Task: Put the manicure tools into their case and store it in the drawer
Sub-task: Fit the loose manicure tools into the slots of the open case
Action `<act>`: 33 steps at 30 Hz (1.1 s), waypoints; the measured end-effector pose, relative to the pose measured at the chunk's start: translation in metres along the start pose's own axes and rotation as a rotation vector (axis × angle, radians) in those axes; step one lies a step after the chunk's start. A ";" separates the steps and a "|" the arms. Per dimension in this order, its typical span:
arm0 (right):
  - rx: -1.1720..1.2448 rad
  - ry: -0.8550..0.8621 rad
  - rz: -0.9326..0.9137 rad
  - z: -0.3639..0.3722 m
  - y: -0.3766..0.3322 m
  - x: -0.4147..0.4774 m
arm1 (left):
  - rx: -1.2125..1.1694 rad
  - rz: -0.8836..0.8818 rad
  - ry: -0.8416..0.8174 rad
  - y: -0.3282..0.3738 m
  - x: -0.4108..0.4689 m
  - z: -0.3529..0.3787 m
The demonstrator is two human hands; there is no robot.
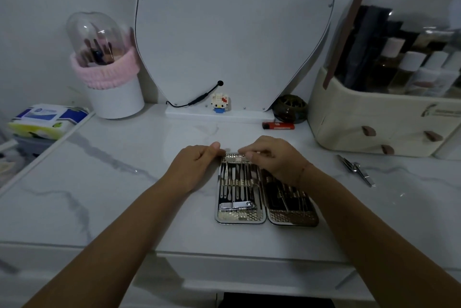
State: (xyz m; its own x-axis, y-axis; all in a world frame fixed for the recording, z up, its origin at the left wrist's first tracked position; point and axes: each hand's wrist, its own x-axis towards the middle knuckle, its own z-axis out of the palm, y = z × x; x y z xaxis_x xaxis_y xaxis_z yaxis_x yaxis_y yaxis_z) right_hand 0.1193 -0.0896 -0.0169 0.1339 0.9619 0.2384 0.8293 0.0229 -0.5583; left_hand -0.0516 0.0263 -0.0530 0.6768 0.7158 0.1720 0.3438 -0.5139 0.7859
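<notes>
Item 1. Case (pixel 265 218): lies open and flat on the surface (pixel 124 183), centre, both halves side by side. The left half carries a row of metal tools (pixel 235 183) under a strap, with a clipper (pixel 240 205) lying across below them. The right half is darker, its contents partly under the right wrist.

Item 2. Left grip (pixel 197 160): fingers curled, thumb tip at the far left corner of the case, pinching that corner.

Item 3. Right grip (pixel 272 158): fingers curled down over the far edge of the case, above the tool heads. Whether it pinches a tool or only touches cannot be told; the spot is blurred.

Item 4. Loose tool (pixel 355 170): metal, flat on the surface well to the right of the case, apart from both grips.

Item 5. Lighter (pixel 278 125): red, beyond the case, its label too small to read.

Item 6. Organizer (pixel 361 118): cream, clear lid, far right; a logo on its front, unreadable.

Item 7. Wipes pack (pixel 47 120): far left, blue and white print, unreadable.

Item 8. Brush holder (pixel 114 98): white, pink band, clear dome.

Item 9. Mirror (pixel 234 33): at the wall, with a brick figure (pixel 220 103) on its base.
</notes>
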 end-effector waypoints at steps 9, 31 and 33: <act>-0.191 0.448 0.554 -0.070 0.082 -0.061 | -0.012 0.003 0.009 -0.005 0.002 0.001; 0.474 0.218 0.215 -0.026 -0.026 -0.068 | -0.474 0.046 -0.134 0.071 -0.033 0.010; 0.584 0.189 0.215 -0.020 -0.032 -0.067 | -0.550 0.049 -0.132 0.077 -0.040 0.017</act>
State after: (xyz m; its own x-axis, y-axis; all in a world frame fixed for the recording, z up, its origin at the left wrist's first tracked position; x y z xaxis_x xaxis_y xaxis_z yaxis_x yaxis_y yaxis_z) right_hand 0.0943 -0.1597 0.0013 0.4013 0.8982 0.1795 0.3494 0.0311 -0.9365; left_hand -0.0414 -0.0496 -0.0098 0.7711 0.6142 0.1677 -0.0553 -0.1979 0.9787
